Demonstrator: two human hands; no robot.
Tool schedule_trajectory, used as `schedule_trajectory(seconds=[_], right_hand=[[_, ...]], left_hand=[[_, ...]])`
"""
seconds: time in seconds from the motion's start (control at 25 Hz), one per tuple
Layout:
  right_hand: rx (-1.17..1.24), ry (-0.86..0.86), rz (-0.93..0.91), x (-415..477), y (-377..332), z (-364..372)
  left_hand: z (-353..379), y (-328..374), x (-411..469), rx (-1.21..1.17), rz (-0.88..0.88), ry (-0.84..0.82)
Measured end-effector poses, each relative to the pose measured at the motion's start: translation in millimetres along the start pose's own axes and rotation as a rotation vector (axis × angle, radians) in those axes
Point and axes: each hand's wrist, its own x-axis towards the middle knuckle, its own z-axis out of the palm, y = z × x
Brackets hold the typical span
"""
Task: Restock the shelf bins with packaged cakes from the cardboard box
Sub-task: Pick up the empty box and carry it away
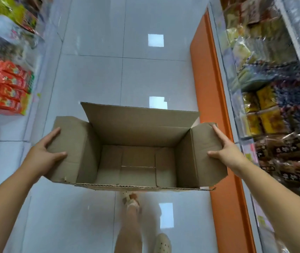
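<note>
The box is empty, so the job looks almost done.

Close by, a person's foot in a pale shoe [132, 199] steps on the shiny grey floor [90, 79]. Above it, the left hand [45, 152] grips the left flap of the cardboard box [138, 161], and the right hand [226, 152] grips the right flap, so the box is held up in the air between them. Inside the box I see only its bare bottom, with no cakes left. To the right, the shelf bins [273, 115] look full of wrapped packs, though they are blurry, so I cannot tell which are cakes. Farther left sit red packs [7, 88]. I think only taking the box away is left.
</note>
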Motion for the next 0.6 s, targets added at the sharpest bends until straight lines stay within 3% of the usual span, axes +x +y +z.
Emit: schedule_trajectory(seconds=[0.6], right_hand=[[-0.019, 0.024, -0.009, 377, -281, -34]], left_hand=[[-44, 248, 400, 0.024, -0.027, 0.004]])
